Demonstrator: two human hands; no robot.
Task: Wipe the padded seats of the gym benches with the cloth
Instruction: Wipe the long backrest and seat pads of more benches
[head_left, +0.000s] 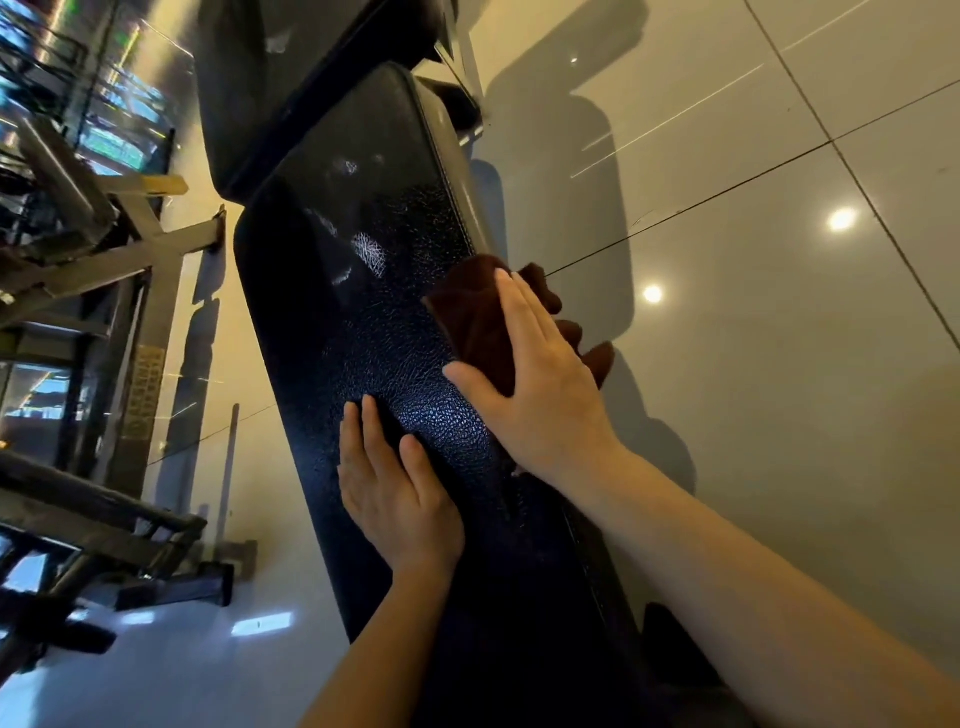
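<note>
A long black padded bench seat (363, 322) with a grained leather-like cover runs from the bottom of the view up toward the top. A dark brown cloth (480, 317) lies on its right edge, partly hanging over the side. My right hand (540, 384) presses flat on the cloth with straight fingers. My left hand (395, 483) rests flat on the bare seat just left of and below it, fingers straight. Pale smudges (363, 249) show on the pad above the cloth. A second black pad (270, 78) adjoins the seat at the top.
Glossy grey tiled floor (779, 312) spreads to the right, with light reflections. Grey metal frames of gym equipment (104, 249) stand on the left, close to the bench. More frame bars (93, 525) sit at lower left.
</note>
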